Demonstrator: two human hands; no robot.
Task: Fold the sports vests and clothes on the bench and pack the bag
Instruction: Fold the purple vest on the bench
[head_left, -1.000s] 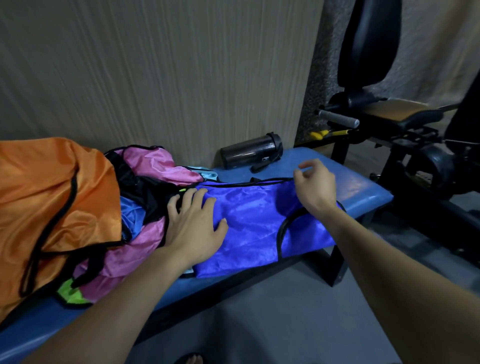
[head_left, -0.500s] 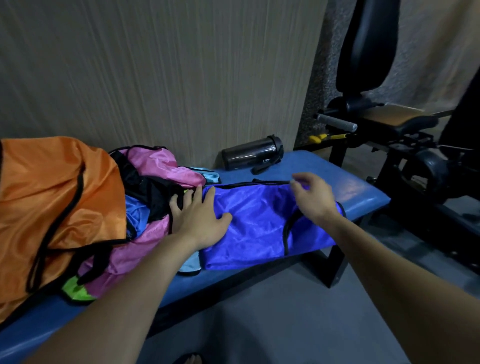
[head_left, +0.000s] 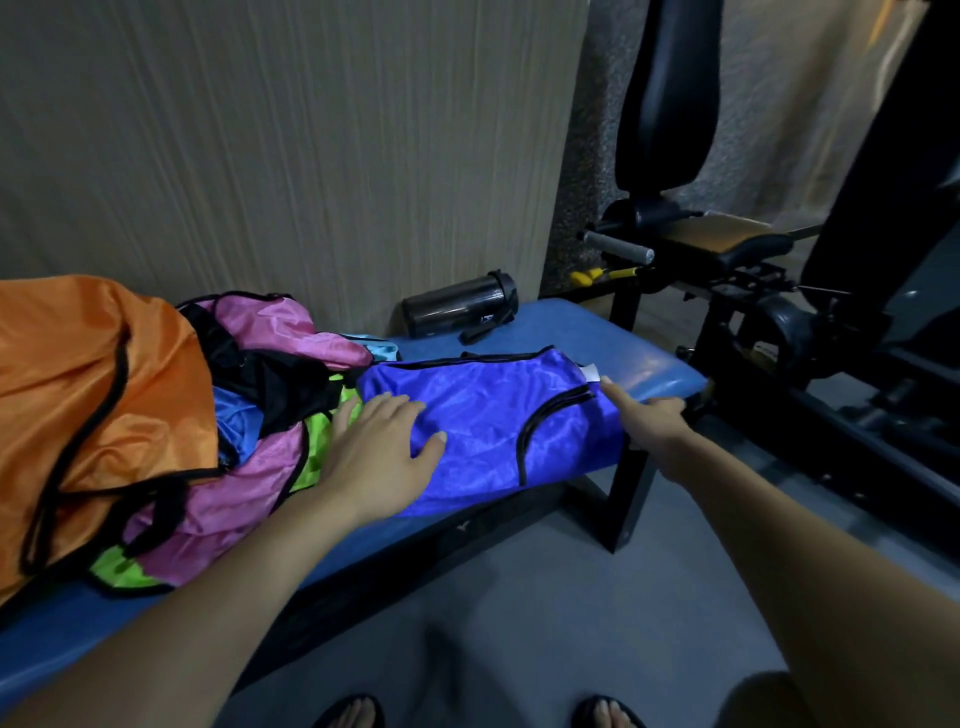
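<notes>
The right hand (head_left: 641, 418) has slid out to 3 o'clock, fingers straight on the blue vest (head_left: 483, 415), now smoothed along the bench (head_left: 649, 358); left hand (head_left: 379, 457) presses flat. Folding can begin.

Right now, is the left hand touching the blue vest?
Touching. The head view shows the left hand lying flat, fingers spread, directly on the blue vest.

Blue vest (head_left: 478, 415) lies flat on bench (head_left: 597, 332), beside heaped vests (head_left: 260, 457).

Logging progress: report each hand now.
Left hand: open, flat on the blue vest.
Right hand: open, fingers straight at the vest's edge.
</notes>
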